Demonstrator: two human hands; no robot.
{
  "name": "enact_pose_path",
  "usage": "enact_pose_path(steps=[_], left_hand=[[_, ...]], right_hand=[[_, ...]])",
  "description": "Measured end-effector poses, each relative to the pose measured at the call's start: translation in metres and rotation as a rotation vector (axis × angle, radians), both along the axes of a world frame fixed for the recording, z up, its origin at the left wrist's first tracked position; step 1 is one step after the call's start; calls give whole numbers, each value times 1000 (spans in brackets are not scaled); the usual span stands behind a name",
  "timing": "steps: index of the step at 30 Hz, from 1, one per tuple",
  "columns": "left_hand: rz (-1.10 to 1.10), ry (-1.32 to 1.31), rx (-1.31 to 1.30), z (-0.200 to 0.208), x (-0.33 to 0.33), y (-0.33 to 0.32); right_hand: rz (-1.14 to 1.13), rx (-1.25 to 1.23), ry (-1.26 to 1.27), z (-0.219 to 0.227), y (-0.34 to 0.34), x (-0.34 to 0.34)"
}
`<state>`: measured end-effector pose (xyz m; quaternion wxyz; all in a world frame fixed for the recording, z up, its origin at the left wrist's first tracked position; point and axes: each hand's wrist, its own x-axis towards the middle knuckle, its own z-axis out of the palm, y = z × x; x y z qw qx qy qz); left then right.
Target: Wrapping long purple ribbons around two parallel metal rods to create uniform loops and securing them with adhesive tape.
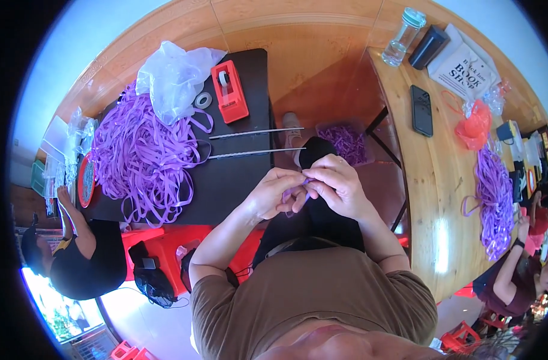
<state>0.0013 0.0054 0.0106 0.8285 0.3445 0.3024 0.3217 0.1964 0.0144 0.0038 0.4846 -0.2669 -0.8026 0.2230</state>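
Both hands meet in front of my body, above my lap. Between my fingertips is a small piece of purple ribbon (310, 181), mostly covered by the fingers. My left hand (278, 191) pinches it from the left side, and my right hand (336, 185) pinches it from the right with thumb and forefinger. Left of my hands, a large tangled heap of purple ribbon (145, 156) lies on the black table (244, 180). Two thin metal rods (256, 132) stick out over that table's right edge, just beyond my hands. A bin of short purple pieces (343, 143) stands low behind my right hand.
On the black table are a red tape dispenser (231, 93), a tape roll (202, 100) and a clear plastic bag (175, 81). The wooden table (427, 198) at right holds a phone (421, 111), a bottle (403, 39) and more purple ribbon (494, 198). Other people work at both sides.
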Motion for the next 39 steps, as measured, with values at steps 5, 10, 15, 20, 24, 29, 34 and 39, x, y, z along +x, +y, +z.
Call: enact_pose_path(steps=[5,10,15,20,24,29,34,39], left_hand=[[-9,31,53,5,1,-4],[99,350,386,5,0,-8],[79,329,410,2,-3,-5],[27,334,365,-4,-7,0],[-58,146,215,-8,-12,2],[-62,87,49,-11,-14,-2],[-91,51,-18,2,-15,-8],[-8,98,-18,15,-29,-19]], right_hand=[[-37,75,-53,4,0,2],[-75,69,-35,2,-2,1],[-47,87,-86,8,-3,1],[-2,161,-137,4,-1,1],[82,186,-109,5,0,1],[64,270,-155,10,-3,-1],[45,359,-187,25,-12,0],[-20,417,-172,32,-16,16]])
